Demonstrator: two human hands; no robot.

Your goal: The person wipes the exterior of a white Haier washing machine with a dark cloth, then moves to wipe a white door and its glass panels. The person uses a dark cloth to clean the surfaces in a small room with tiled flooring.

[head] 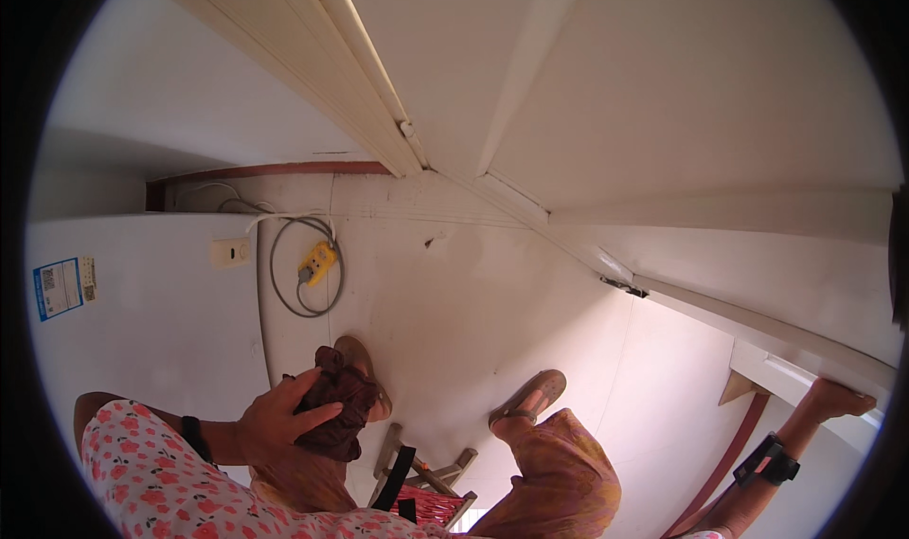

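Note:
Bunched in my left hand [284, 415] is a dark maroon cloth [339, 411], held in front of my body at the lower left. Its folds hang over my sandal. My right hand [836, 399] reaches far out to the right and rests at the edge of a white door or panel [767, 326]; the fingertips are partly hidden, and whether they grip the edge cannot be told. A black device is strapped on my right forearm, and a black band circles my left wrist.
A yellow power strip [317, 262] with a coiled grey cable lies on the pale floor [440, 304]. A white appliance or cabinet [163, 340] bearing a label stands at left. Below me is a small wooden stool [426, 478] with red woven cord. A cream door frame [341, 63] rises ahead.

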